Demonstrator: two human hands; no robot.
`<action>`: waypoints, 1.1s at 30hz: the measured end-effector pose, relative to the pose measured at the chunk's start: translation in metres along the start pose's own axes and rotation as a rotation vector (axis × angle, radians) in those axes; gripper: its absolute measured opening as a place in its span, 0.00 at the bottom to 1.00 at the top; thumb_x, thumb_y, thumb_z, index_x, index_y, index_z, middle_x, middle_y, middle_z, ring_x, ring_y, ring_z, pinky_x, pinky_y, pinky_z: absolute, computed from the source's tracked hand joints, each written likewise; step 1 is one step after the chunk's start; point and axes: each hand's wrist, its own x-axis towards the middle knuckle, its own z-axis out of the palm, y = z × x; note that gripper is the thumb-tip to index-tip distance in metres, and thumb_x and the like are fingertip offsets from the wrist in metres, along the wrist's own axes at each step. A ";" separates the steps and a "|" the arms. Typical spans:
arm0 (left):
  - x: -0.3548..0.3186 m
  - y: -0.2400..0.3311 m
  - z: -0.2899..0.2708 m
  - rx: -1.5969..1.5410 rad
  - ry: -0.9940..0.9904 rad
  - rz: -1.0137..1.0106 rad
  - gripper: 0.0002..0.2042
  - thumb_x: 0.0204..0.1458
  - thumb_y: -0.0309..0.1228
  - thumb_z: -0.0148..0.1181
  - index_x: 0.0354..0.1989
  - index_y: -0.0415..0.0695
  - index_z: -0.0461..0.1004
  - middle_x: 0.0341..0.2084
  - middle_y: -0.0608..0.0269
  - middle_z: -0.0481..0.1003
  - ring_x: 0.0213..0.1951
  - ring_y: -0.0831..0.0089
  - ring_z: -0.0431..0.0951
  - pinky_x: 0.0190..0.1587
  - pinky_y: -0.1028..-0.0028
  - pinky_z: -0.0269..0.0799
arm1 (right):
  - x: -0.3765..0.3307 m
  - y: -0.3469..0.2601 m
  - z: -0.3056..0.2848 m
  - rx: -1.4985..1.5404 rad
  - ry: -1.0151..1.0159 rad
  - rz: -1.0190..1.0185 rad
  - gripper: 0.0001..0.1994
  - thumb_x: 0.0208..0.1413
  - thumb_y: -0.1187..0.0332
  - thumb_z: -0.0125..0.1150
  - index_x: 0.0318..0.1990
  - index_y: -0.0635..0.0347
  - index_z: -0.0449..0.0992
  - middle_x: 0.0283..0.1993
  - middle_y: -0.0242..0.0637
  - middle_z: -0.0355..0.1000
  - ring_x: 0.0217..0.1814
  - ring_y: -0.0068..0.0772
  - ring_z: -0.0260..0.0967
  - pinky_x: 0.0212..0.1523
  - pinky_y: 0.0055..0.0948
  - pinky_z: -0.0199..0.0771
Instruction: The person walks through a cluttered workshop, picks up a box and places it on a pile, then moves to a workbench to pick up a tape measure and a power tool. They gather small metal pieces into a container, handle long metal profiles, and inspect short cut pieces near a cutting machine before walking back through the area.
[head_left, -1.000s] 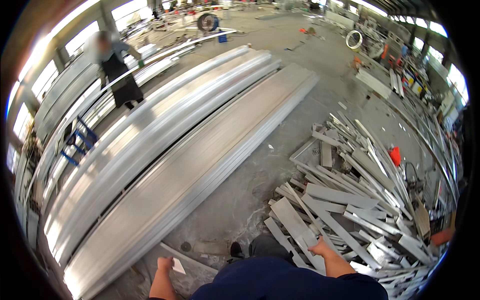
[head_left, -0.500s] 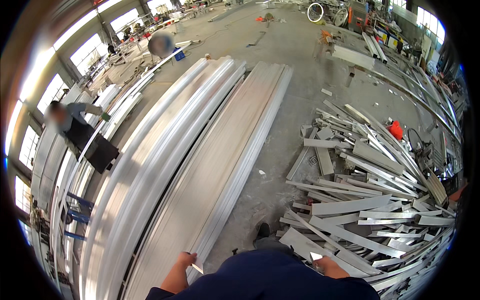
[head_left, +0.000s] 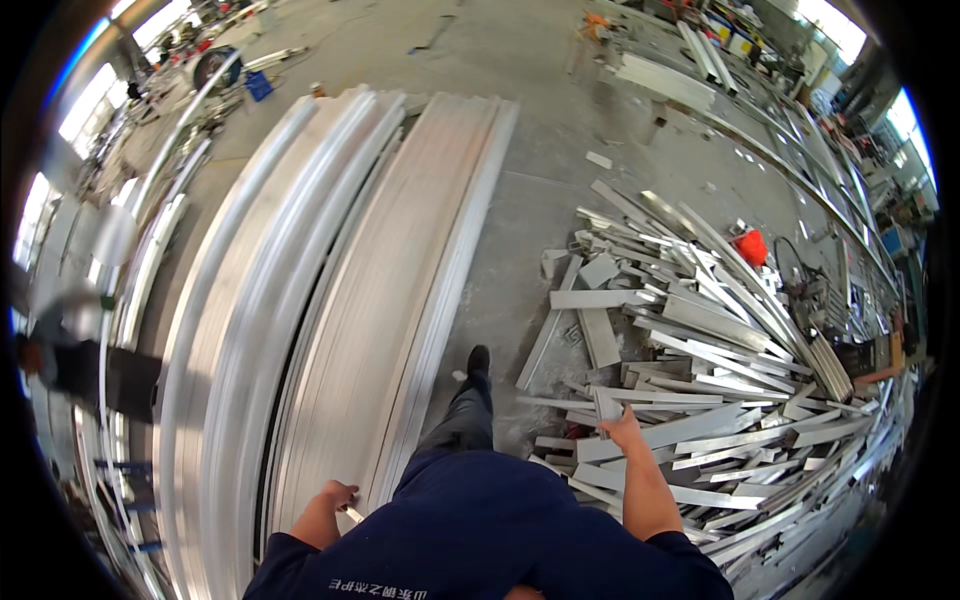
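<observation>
My left hand (head_left: 335, 497) is closed, low over the near end of a long stack of pale metal profiles (head_left: 385, 300). A short, light-coloured metal piece (head_left: 355, 515) sticks out of its fingers toward my body. Out in front, my right hand (head_left: 624, 430) grips a short silvery metal offcut (head_left: 606, 404) above a heap of loose metal offcuts (head_left: 715, 440). That offcut's lower end is covered by my fingers. Whether the offcut touches the heap, I cannot tell.
Wide profiles with raised edges (head_left: 265, 260) lie left of the stack, a dark gap between them. At the far left stands a co-worker in a dark apron (head_left: 105, 378). A red bag (head_left: 750, 247) sits beyond the heap. My dark shoe (head_left: 479, 360) is on the concrete floor (head_left: 505, 240).
My right arm has stretched forward over the heap with the offcut. One leg has stepped ahead. The view has shifted, and the co-worker now appears nearer the left rim.
</observation>
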 end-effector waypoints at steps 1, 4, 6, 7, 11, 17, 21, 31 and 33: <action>0.013 0.037 -0.022 -0.025 0.040 0.038 0.19 0.49 0.44 0.60 0.24 0.36 0.78 0.19 0.59 0.76 0.17 0.69 0.75 0.22 0.70 0.73 | 0.012 -0.011 -0.005 -0.032 0.046 0.014 0.50 0.33 0.58 0.73 0.63 0.73 0.52 0.58 0.60 0.62 0.60 0.54 0.62 0.54 0.42 0.66; 0.086 0.136 -0.083 0.131 0.099 0.376 0.20 0.47 0.44 0.60 0.23 0.33 0.78 0.16 0.54 0.75 0.17 0.66 0.75 0.23 0.66 0.72 | 0.038 -0.005 -0.014 -0.159 0.212 0.156 0.46 0.34 0.59 0.72 0.60 0.75 0.55 0.56 0.62 0.63 0.59 0.55 0.63 0.54 0.41 0.66; 0.095 0.240 -0.117 -0.080 0.138 0.264 0.21 0.45 0.44 0.59 0.26 0.32 0.78 0.18 0.50 0.76 0.19 0.63 0.77 0.28 0.66 0.73 | 0.031 -0.037 -0.031 -0.083 0.197 0.329 0.44 0.33 0.60 0.72 0.57 0.74 0.58 0.54 0.62 0.65 0.58 0.56 0.64 0.54 0.41 0.66; 0.075 0.313 -0.143 0.030 0.119 0.339 0.21 0.45 0.44 0.59 0.27 0.32 0.78 0.19 0.48 0.76 0.21 0.61 0.78 0.30 0.65 0.73 | 0.027 -0.039 -0.038 -0.067 0.198 0.399 0.44 0.33 0.60 0.72 0.58 0.75 0.57 0.53 0.61 0.66 0.56 0.54 0.66 0.52 0.40 0.68; 0.017 0.520 -0.231 0.186 0.247 0.607 0.22 0.45 0.44 0.59 0.28 0.30 0.77 0.21 0.44 0.76 0.27 0.57 0.79 0.33 0.63 0.73 | 0.066 -0.080 -0.059 0.173 0.146 0.631 0.37 0.32 0.61 0.72 0.51 0.75 0.66 0.43 0.52 0.72 0.42 0.48 0.73 0.37 0.41 0.73; 0.010 0.757 -0.306 0.253 0.308 0.769 0.23 0.45 0.47 0.58 0.26 0.32 0.78 0.20 0.45 0.76 0.27 0.54 0.79 0.32 0.60 0.73 | 0.196 -0.107 -0.039 0.184 -0.080 0.782 0.25 0.30 0.54 0.75 0.33 0.66 0.79 0.29 0.37 0.74 0.29 0.35 0.72 0.30 0.38 0.73; 0.057 0.846 -0.323 0.338 0.300 0.686 0.24 0.46 0.49 0.56 0.22 0.33 0.78 0.15 0.50 0.76 0.22 0.61 0.79 0.31 0.63 0.74 | 0.335 -0.150 -0.053 0.108 -0.171 0.675 0.29 0.30 0.51 0.74 0.39 0.61 0.78 0.34 0.37 0.76 0.32 0.33 0.73 0.33 0.37 0.74; 0.079 0.945 -0.346 0.677 -0.016 0.573 0.20 0.49 0.50 0.56 0.41 0.47 0.79 0.39 0.54 0.78 0.43 0.61 0.79 0.46 0.69 0.72 | 0.648 -0.548 -0.271 -0.015 0.155 0.121 0.47 0.30 0.49 0.71 0.55 0.77 0.63 0.51 0.62 0.69 0.56 0.55 0.67 0.53 0.39 0.68; 0.042 1.020 -0.356 0.646 -0.040 0.491 0.19 0.50 0.50 0.56 0.45 0.53 0.77 0.43 0.55 0.77 0.47 0.61 0.76 0.50 0.70 0.69 | 0.710 -0.584 -0.300 -0.019 0.161 0.085 0.46 0.32 0.50 0.71 0.55 0.77 0.62 0.51 0.63 0.68 0.56 0.54 0.67 0.53 0.39 0.69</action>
